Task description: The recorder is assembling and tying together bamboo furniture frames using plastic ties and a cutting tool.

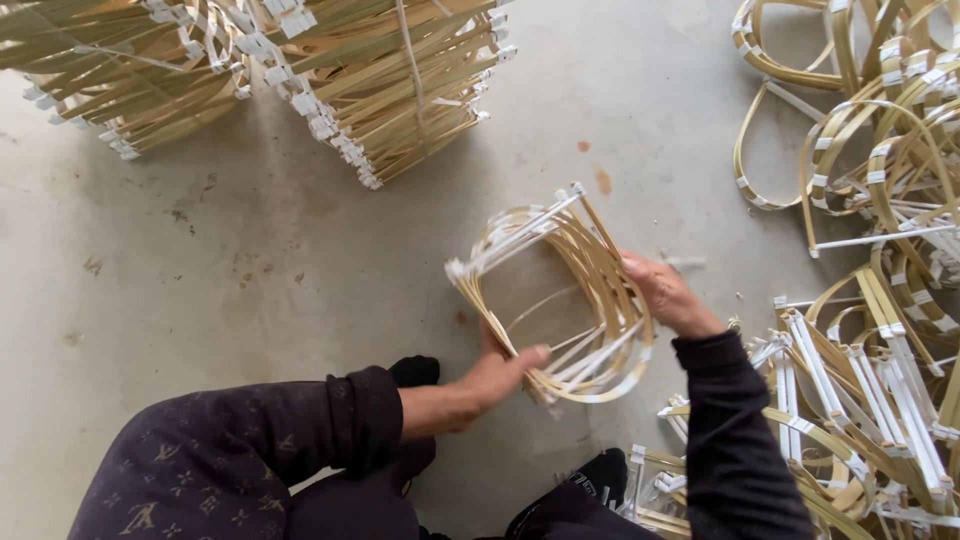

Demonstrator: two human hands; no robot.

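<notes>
Both my hands hold a stack of bent bamboo strip frames (585, 262), D-shaped loops with white crossbars, standing on edge over the concrete floor. My left hand (497, 375) grips the stack's near lower edge, fingers closed over the strips. The far right side of the stack sits under my right hand (665, 293), which grips the curved strips there. Dark sleeves cover both my arms.
A large tied bundle of straight bamboo strips (390, 80) lies at the top left. Loose bent frames are heaped along the right edge (880, 130) and at the lower right (860, 400). My dark shoes (415, 371) rest on the grey concrete floor (250, 270).
</notes>
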